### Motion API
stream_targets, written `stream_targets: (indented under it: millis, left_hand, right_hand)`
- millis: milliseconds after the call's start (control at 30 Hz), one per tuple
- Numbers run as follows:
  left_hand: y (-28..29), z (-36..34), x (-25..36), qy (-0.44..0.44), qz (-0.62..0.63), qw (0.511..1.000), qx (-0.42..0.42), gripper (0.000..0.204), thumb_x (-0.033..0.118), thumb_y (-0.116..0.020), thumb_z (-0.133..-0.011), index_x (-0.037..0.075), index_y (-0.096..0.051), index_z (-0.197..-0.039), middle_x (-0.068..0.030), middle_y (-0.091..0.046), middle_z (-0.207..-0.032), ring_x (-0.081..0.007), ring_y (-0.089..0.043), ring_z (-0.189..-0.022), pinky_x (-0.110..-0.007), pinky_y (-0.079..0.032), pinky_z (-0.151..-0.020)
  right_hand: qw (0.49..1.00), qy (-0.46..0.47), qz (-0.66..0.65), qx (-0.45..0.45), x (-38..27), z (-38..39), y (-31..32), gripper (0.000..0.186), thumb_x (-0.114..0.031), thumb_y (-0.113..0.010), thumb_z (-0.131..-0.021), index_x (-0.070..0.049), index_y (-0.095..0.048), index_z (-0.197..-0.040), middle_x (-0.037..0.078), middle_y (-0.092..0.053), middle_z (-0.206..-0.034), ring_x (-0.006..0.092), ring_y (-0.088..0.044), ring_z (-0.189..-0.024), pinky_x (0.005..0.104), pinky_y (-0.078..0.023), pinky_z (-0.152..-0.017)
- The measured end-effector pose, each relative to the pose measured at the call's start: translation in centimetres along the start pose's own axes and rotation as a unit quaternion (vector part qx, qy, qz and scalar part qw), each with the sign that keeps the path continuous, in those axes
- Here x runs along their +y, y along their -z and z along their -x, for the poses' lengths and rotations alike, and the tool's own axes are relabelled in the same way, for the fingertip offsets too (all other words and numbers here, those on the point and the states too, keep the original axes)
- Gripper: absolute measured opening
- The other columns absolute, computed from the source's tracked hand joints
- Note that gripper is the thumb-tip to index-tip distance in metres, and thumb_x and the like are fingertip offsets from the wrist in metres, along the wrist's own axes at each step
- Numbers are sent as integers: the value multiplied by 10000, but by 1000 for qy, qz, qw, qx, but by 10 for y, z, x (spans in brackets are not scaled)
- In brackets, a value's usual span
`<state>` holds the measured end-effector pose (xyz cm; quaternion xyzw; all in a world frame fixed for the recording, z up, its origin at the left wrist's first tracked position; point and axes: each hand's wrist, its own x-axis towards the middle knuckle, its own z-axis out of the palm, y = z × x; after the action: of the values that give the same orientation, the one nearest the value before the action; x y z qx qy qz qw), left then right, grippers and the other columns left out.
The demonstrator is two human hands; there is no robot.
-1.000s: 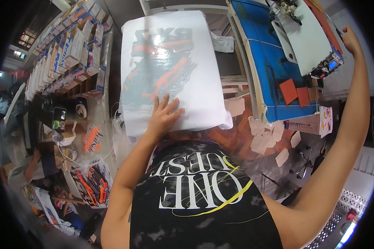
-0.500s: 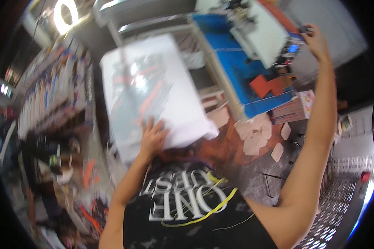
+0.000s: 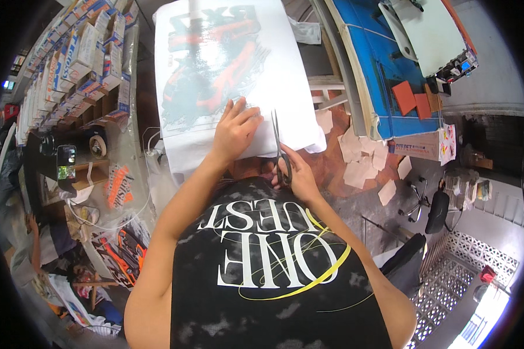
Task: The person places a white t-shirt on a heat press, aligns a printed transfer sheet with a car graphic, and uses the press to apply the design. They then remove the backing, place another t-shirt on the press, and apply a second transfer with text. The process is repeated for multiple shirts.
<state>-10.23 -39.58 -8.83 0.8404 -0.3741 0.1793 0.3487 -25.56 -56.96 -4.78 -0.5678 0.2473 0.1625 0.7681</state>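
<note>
A white cloth (image 3: 291, 87) is stretched over a flat board in front of me. On it is a glossy print (image 3: 215, 64) with orange car shapes and dark smudges. My left hand (image 3: 237, 129) rests at the print's lower edge, fingers extended over the cloth and no object in it. Black-handled scissors (image 3: 275, 131) are in my right hand (image 3: 297, 173), at the near edge of the board. Their blades point away from me above the cloth, and they look closed or nearly so. Part of my right hand's fingers is hidden behind the handles.
Stacked long cartons (image 3: 78, 64) fill a rack on the left. A blue-topped table (image 3: 361, 64) at the right holds red-orange squares (image 3: 404, 98) and a white panel (image 3: 431, 35). Beige paper pieces (image 3: 361, 160) lie on the floor. A phone (image 3: 66, 163) stands at the left.
My right arm, stretched out to the far right over the blue table before, has come back to the board, where scissors now show in the hand. My left hand still rests on the cloth.
</note>
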Motion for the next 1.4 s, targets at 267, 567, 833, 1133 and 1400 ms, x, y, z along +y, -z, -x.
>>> stream_targets:
  millis: [267, 567, 833, 1133, 1400]
  left_hand:
    - [-4, 4, 2, 0, -2, 1000, -18, 194, 53, -701, -823, 114, -756, -999, -62, -711, -1158, -391, -582, -1253, -577, -388, -1117]
    - [-3, 1, 3, 0, -14, 1000, -22, 231, 51, -704, -811, 131, -751, -1023, -55, -710, -1148, -386, -587, -1243, -581, -392, -1111]
    - [8, -9, 11, -38, 3, 999, -23, 227, 56, -671, -798, 69, -724, -1018, -66, -718, -1098, -331, -635, -1157, -560, -456, -1047]
    - [33, -21, 59, 63, 115, 991, 2, 182, -7, -672, -836, 25, -738, -1003, -126, -743, -1026, -305, -734, -902, -360, -596, -744]
    - [50, -26, 79, 70, 131, 989, 24, 157, -3, -672, -826, 33, -711, -974, -94, -731, -968, -283, -718, -809, -365, -576, -674]
  right_hand:
    - [998, 19, 58, 27, 4, -9, -14, 618, -247, -671, -993, -87, -413, -1532, 34, -586, -838, 109, -624, -673, 252, -532, -566]
    - [996, 21, 78, 42, 6, -6, -16, 594, -246, -674, -991, -89, -440, -1514, 18, -568, -813, 99, -605, -644, 245, -500, -521]
    - [994, 32, 80, 64, -9, -22, -22, 578, -247, -671, -993, -81, -452, -1502, 43, -593, -848, 116, -604, -628, 254, -496, -506]
    - [994, 37, -10, 103, -26, -55, -31, 452, -105, -494, -1043, -62, -450, -1491, 46, -605, -832, 116, -603, -626, 256, -477, -478]
    - [994, 58, -14, 95, -39, -68, -23, 464, -33, -415, -1024, -57, -453, -1486, 79, -625, -831, 134, -594, -590, 268, -456, -456]
